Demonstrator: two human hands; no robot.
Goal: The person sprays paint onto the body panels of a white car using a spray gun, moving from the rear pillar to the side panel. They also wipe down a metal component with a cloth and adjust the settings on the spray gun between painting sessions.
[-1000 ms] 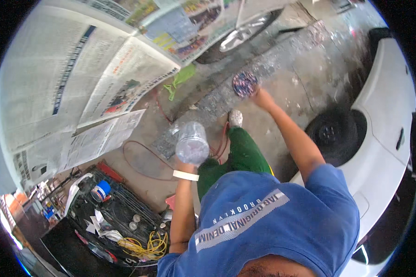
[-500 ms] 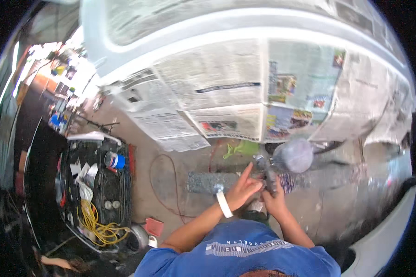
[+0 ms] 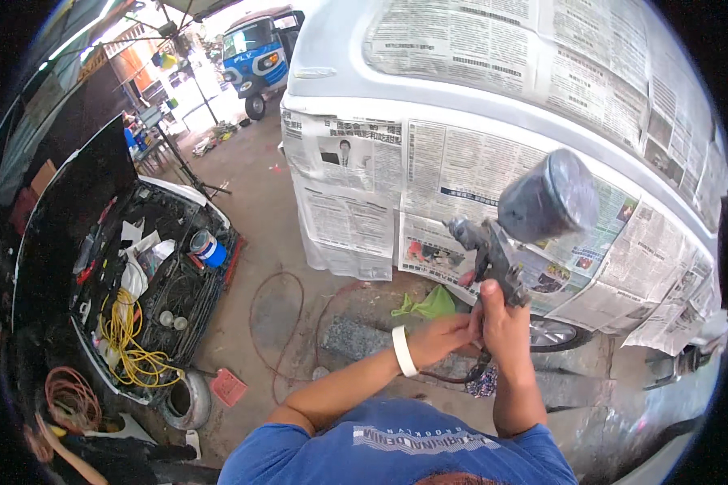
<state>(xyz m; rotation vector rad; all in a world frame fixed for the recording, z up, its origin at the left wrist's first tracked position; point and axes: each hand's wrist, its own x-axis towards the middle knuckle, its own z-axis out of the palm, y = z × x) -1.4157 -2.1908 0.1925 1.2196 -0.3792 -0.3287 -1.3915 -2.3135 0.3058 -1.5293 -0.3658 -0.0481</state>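
Observation:
A spray gun with a large grey paint cup on it is held up in front of the newspaper-covered vehicle side. My right hand wraps round its handle, thumb on the near side. My left hand, a white band on its wrist, has its fingers closed at the handle's lower part; their tips are partly hidden behind it. An air hose runs from the handle's bottom and passes below my left hand. The gun's nozzle end points left.
The white vehicle is masked with newspaper; its wheel shows below. A green cloth and a grey slab lie on the floor. Left stands an open car compartment holding yellow cord and a blue can. A three-wheeler stands farther back.
The spray gun has come up, larger in view, its cup now higher. My left hand's outstretched index finger has folded in at the handle. The whole view has shifted, showing more background.

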